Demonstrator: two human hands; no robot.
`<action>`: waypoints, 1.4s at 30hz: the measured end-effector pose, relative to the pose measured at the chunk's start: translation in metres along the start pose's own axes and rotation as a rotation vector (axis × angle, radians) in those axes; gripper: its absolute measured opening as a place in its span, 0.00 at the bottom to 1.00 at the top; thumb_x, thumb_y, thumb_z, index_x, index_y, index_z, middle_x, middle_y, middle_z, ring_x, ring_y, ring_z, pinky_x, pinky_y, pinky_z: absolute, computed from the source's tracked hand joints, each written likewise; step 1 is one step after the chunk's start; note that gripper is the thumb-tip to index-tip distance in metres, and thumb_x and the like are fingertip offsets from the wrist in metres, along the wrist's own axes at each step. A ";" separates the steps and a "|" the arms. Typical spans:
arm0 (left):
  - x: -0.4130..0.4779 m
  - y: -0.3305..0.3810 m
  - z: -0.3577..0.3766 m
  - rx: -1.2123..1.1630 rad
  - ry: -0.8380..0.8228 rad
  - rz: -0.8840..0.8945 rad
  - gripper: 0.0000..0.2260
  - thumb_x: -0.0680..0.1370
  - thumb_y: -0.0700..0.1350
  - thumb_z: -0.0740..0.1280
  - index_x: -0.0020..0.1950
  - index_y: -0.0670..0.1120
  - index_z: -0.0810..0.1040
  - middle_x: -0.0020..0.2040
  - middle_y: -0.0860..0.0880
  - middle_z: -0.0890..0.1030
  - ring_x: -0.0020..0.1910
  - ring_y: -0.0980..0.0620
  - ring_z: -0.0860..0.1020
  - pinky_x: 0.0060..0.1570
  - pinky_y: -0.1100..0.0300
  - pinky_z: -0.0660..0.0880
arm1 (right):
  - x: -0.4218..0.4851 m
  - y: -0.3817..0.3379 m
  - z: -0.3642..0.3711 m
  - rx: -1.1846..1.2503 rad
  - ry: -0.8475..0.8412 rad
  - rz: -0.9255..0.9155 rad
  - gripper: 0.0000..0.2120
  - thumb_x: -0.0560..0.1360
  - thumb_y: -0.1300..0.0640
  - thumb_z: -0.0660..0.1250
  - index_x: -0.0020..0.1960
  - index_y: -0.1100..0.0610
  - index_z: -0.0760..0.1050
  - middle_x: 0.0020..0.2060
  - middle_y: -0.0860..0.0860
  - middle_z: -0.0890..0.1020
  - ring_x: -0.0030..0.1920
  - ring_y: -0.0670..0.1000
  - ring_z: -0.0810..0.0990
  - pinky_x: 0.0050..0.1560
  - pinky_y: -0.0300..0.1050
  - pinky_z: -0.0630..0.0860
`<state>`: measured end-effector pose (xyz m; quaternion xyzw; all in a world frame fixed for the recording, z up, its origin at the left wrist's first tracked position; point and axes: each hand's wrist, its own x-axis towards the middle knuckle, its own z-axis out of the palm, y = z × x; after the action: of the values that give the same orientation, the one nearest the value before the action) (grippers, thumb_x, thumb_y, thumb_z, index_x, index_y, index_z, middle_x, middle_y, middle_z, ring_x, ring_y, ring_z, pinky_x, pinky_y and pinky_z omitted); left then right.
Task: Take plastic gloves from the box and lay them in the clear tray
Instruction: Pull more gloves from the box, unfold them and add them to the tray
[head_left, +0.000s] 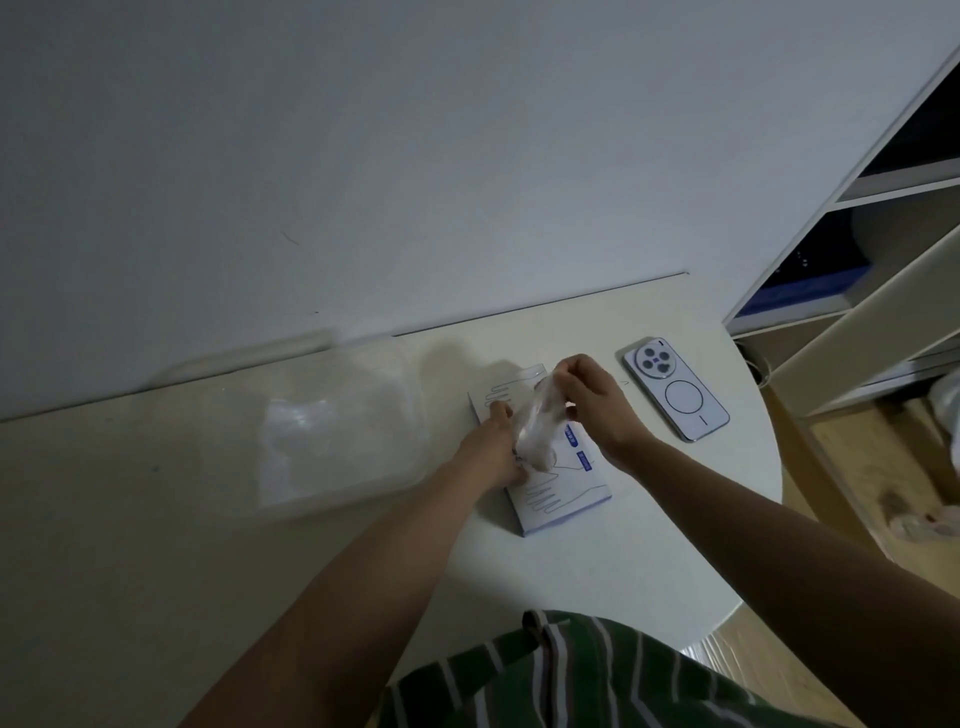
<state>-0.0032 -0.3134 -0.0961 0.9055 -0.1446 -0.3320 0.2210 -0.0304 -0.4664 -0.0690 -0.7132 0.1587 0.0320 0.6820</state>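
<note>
My right hand (592, 397) pinches a plastic glove (540, 426) just above the box (563, 501). My left hand (493, 449) rests on the box, probably steadying it; I cannot tell its grip. The clear tray (332, 499) sits close beside the box for laying.

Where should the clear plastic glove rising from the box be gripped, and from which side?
Pinch the crumpled clear plastic glove at its raised upper end, from above and the right, as the right hand does. It is limp film standing off the flat white cardboard box, so only a fingertip pinch catches it. The left hand is at its lower end.
</note>
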 end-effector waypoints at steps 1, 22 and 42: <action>0.000 0.000 0.000 0.009 0.002 0.009 0.36 0.71 0.42 0.75 0.71 0.41 0.56 0.63 0.42 0.75 0.59 0.41 0.76 0.55 0.52 0.73 | -0.001 -0.006 0.001 0.073 0.052 0.002 0.06 0.82 0.60 0.58 0.46 0.57 0.70 0.38 0.53 0.76 0.36 0.51 0.77 0.32 0.43 0.74; -0.018 -0.013 -0.069 -1.118 0.274 0.072 0.17 0.70 0.49 0.76 0.53 0.42 0.79 0.46 0.47 0.82 0.43 0.52 0.79 0.43 0.63 0.75 | -0.006 -0.050 0.027 0.526 -0.056 0.327 0.16 0.81 0.61 0.50 0.42 0.62 0.73 0.33 0.55 0.77 0.31 0.47 0.68 0.29 0.35 0.66; -0.067 -0.145 -0.115 -0.299 0.877 0.122 0.06 0.82 0.45 0.58 0.54 0.43 0.71 0.42 0.47 0.79 0.39 0.45 0.77 0.37 0.55 0.68 | 0.005 -0.052 0.142 -0.117 -0.108 0.029 0.19 0.75 0.69 0.67 0.65 0.63 0.72 0.44 0.59 0.82 0.36 0.51 0.81 0.37 0.41 0.78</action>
<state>0.0407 -0.1260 -0.0540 0.9085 -0.0410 0.0783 0.4084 0.0125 -0.3264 -0.0300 -0.7467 0.1297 0.0893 0.6463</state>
